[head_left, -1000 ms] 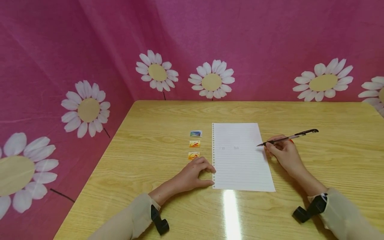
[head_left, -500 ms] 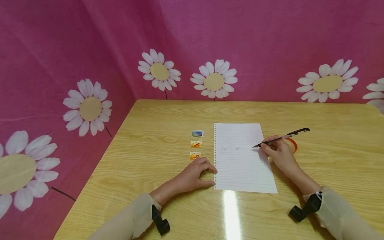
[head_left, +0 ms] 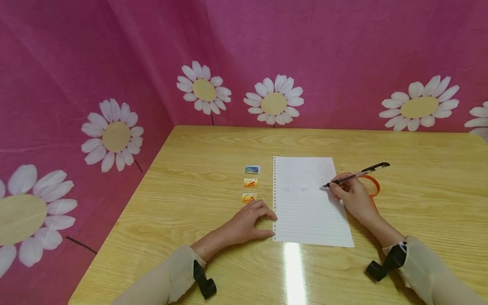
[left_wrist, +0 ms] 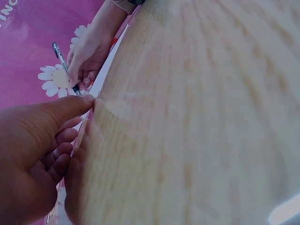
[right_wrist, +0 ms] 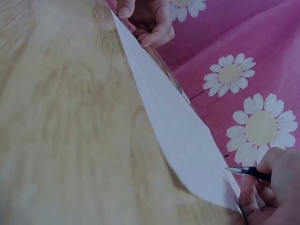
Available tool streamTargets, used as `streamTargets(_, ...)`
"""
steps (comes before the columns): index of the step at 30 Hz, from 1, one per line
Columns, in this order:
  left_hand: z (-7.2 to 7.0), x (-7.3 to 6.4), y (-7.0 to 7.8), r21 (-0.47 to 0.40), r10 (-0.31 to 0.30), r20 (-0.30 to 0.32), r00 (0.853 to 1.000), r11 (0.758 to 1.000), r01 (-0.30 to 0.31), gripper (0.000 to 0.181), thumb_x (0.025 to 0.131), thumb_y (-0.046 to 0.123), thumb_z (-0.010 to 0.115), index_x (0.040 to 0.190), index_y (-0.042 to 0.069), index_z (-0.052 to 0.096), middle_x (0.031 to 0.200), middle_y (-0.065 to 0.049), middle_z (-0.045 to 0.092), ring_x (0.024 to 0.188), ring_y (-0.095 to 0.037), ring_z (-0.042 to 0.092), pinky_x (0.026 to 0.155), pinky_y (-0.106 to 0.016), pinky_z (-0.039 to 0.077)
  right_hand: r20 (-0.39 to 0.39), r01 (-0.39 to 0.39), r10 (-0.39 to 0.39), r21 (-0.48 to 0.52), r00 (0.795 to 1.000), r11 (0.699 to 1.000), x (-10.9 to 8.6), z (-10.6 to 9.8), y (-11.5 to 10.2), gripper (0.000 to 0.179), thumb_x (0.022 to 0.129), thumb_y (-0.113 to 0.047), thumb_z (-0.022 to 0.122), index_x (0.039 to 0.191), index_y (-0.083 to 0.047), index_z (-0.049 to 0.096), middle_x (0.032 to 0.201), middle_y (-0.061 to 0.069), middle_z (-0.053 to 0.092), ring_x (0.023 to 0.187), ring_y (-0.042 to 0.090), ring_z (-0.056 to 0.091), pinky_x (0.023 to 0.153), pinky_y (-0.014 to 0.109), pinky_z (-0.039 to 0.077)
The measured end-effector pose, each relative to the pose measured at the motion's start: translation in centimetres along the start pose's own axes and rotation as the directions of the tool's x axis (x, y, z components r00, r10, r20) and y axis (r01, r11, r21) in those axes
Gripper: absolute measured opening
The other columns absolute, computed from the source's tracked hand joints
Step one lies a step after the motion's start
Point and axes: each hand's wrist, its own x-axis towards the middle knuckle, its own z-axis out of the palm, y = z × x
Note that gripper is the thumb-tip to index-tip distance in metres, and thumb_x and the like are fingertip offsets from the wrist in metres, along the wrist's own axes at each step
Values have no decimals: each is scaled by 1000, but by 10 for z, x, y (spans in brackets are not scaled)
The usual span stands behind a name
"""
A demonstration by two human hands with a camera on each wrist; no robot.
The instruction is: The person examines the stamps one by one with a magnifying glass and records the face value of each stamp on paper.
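A lined sheet of paper [head_left: 305,220] with punched holes down its left edge lies on the table. Pencil-thin figures, reading like "120" and "80", stand in one row on it. My right hand [head_left: 355,198] pinches a black pen [head_left: 362,173], its tip close over the paper right of the figures; in the right wrist view the bare tip [right_wrist: 234,170] shows. My left hand [head_left: 245,222] rests at the sheet's lower left edge, thumb and fingertips touching the holed margin, fingers loosely bent.
Three small cards form a column left of the paper: a blue one [head_left: 252,170] and two yellow ones, the middle [head_left: 250,183] and the nearest [head_left: 249,198] beside my left hand. An orange-red loop [head_left: 375,186] lies behind my right hand. A pink flowered cloth [head_left: 328,51] backs the wooden table [head_left: 213,148].
My right hand has moved left with the pen, bringing its tip further over the paper and uncovering more of the orange-red loop. The left hand keeps its place; the view has shifted slightly.
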Motion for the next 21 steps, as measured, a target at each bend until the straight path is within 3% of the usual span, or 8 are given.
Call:
streamTargets(6, 0, 0, 0, -4, 3, 5, 1000, 1000, -3, 27, 88, 29, 74, 111, 17, 68, 109, 1, 59, 103, -12, 51, 93, -29, 42, -25, 27, -27, 8, 999, 1000, 1, 3, 4, 17, 98, -11, 57, 108, 4, 57, 75, -10, 57, 64, -2, 51, 58, 18, 45)
streamTargets(13, -1, 0, 1, -5, -6, 13, 1000, 1000, 6, 28, 88, 29, 74, 112, 17, 68, 108, 1, 59, 102, -12, 50, 92, -28, 42, -25, 23, -23, -9, 999, 1000, 2, 4, 3, 17, 98, -8, 57, 109, 5, 57, 76, -1, 58, 62, -2, 50, 57, 17, 44)
streamTargets(21, -2, 0, 3, 7, -15, 28, 999, 1000, 15, 28, 88, 30, 74, 111, 16, 68, 108, 1, 58, 103, -12, 49, 93, -28, 42, -3, 32, -32, -33, 999, 999, 1, 3, 2, 13, 98, -9, 57, 104, 2, 57, 70, 0, 55, 58, 4, 46, 52, 23, 38)
